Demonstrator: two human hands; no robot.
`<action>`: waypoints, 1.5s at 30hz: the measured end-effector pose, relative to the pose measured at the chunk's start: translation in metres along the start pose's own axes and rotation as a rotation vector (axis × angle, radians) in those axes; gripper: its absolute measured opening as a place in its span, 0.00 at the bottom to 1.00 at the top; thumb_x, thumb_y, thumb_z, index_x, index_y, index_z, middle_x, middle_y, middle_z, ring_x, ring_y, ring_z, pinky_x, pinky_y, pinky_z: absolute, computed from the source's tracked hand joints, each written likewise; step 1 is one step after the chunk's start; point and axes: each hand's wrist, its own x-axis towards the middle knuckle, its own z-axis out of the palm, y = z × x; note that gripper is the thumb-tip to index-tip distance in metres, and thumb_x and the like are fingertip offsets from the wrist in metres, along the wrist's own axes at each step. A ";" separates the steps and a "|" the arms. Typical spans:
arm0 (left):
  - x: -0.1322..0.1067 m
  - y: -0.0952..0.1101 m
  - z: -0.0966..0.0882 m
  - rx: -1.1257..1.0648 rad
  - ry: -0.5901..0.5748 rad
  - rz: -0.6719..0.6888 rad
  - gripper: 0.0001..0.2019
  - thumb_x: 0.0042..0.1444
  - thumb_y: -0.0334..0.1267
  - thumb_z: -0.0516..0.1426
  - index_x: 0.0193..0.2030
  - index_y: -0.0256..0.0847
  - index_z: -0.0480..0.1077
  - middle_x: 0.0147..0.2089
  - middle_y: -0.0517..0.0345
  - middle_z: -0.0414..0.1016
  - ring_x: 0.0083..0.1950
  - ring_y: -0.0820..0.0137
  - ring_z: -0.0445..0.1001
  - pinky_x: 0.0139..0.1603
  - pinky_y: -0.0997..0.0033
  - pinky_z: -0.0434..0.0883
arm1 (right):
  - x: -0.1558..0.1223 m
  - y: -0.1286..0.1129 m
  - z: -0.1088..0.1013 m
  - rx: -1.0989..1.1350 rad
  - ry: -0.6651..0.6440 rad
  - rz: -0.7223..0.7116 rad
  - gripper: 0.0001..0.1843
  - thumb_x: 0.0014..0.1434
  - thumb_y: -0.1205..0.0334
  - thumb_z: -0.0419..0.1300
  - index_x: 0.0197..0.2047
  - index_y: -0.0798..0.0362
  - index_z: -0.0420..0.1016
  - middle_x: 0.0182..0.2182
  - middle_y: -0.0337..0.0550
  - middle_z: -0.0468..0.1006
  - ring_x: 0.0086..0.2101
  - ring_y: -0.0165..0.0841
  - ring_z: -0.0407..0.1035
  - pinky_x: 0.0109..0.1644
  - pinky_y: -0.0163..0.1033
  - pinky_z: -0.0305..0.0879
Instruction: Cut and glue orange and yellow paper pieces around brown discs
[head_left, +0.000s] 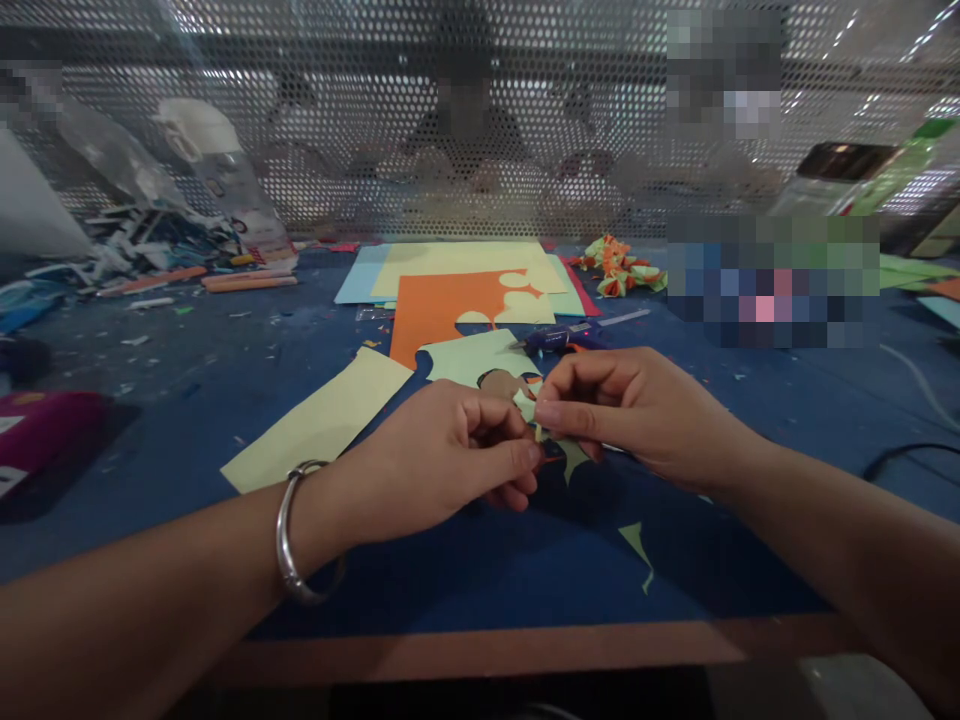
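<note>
My left hand [469, 450] and my right hand [626, 405] meet over the middle of the blue table. Fingers and thumbs are closed in pinches. Between them is a small pale green paper piece [526, 405], its top sticking up beside my right thumb; its lower part is partly hidden. Just beyond lie a pale green sheet [480, 352] with curved cut-outs and a round brownish piece [504, 384], half covered by my fingers. A dark blue glue gun [559, 338] lies behind my right hand. Left of my left hand is a pale yellow paper strip [319, 420].
An orange cut sheet [424, 310] lies on stacked coloured paper [465, 258]. Crumpled orange-green paper flowers [616, 268] stand right of it. A bottle [236, 190], pencil-like sticks [247, 280] and shredded scraps [142, 235] are at left. A perforated metal screen [360, 120] closes the back.
</note>
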 end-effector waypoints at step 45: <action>0.009 -0.006 0.002 -0.195 0.103 0.163 0.14 0.56 0.32 0.64 0.39 0.42 0.60 0.30 0.64 0.75 0.33 0.72 0.77 0.37 0.71 0.71 | 0.002 0.005 0.000 0.014 -0.001 -0.021 0.13 0.56 0.54 0.70 0.32 0.55 0.76 0.24 0.35 0.73 0.22 0.23 0.62 0.24 0.30 0.61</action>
